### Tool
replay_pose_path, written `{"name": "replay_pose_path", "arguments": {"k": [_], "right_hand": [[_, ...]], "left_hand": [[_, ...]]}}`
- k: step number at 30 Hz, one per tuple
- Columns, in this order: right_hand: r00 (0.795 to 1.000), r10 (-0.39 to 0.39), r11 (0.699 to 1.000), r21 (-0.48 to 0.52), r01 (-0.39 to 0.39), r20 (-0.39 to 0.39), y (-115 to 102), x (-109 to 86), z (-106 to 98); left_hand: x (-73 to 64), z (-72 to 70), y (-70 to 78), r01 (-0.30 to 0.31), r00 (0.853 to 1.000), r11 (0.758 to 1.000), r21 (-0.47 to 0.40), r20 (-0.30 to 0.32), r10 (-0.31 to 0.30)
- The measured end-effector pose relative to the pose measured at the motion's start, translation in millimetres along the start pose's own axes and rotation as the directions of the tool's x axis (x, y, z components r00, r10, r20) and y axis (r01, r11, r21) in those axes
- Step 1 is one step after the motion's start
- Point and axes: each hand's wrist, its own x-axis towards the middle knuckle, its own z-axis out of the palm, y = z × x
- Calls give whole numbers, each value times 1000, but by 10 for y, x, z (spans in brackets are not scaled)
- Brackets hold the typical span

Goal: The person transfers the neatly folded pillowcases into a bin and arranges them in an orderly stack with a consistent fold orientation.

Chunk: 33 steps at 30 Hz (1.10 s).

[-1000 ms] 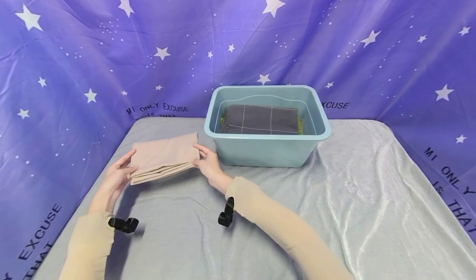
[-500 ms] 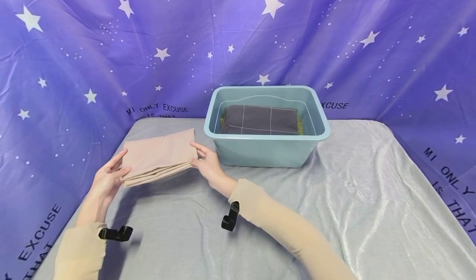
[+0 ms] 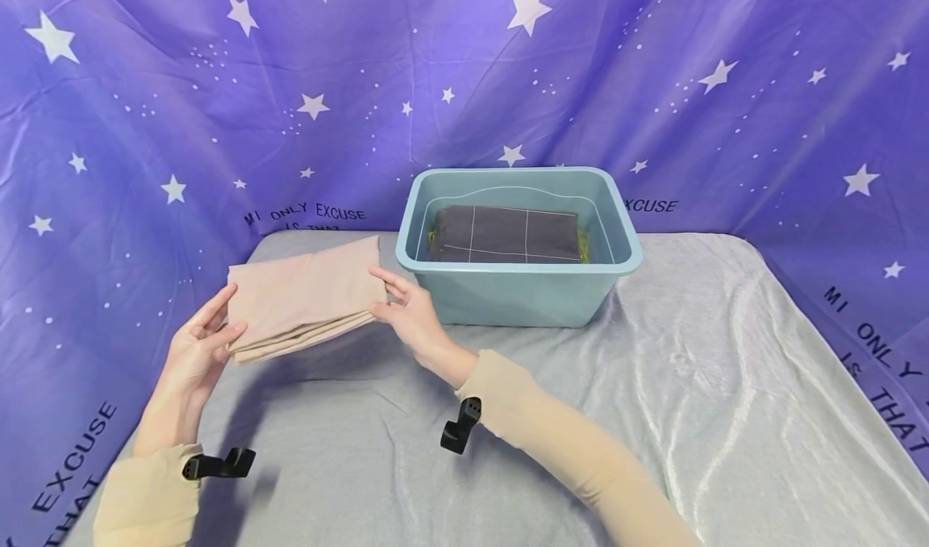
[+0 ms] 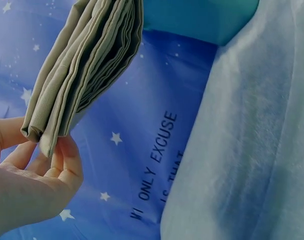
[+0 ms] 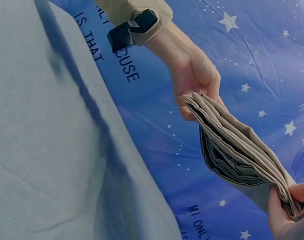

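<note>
A folded beige cloth (image 3: 305, 293), many layers thick, is held up above the table between both hands. My left hand (image 3: 196, 349) pinches its left end, thumb on one face and fingers on the other, as the left wrist view shows with the cloth's stacked folds (image 4: 86, 65). At the opposite end my right hand (image 3: 417, 317) pinches the right edge, close to the blue-green bin. The right wrist view shows the folded layers (image 5: 237, 150) sagging slightly between the two hands.
A blue-green plastic bin (image 3: 518, 293) stands at the back middle, right of the cloth. Inside lies a dark grey folded cloth (image 3: 501, 232) with white grid lines, over something yellow-green. A grey velvety cover (image 3: 689, 386) spreads over the table. Purple star-print fabric (image 3: 377, 71) hangs behind.
The folded cloth has risen and shifted left, its top face tilting more toward the head camera. Both hands moved with it, the left one farther left. The bin stays put.
</note>
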Motion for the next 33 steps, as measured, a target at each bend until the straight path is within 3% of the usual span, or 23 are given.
{"name": "replay_pose_path", "arguments": {"k": [18, 33], "right_hand": [[997, -77, 997, -7, 77, 15, -298, -105, -230], [996, -72, 997, 7, 73, -43, -478, -154, -476]], "left_hand": [[22, 397, 146, -73, 996, 997, -17, 41, 73], [139, 721, 127, -95, 992, 994, -54, 75, 99]]}}
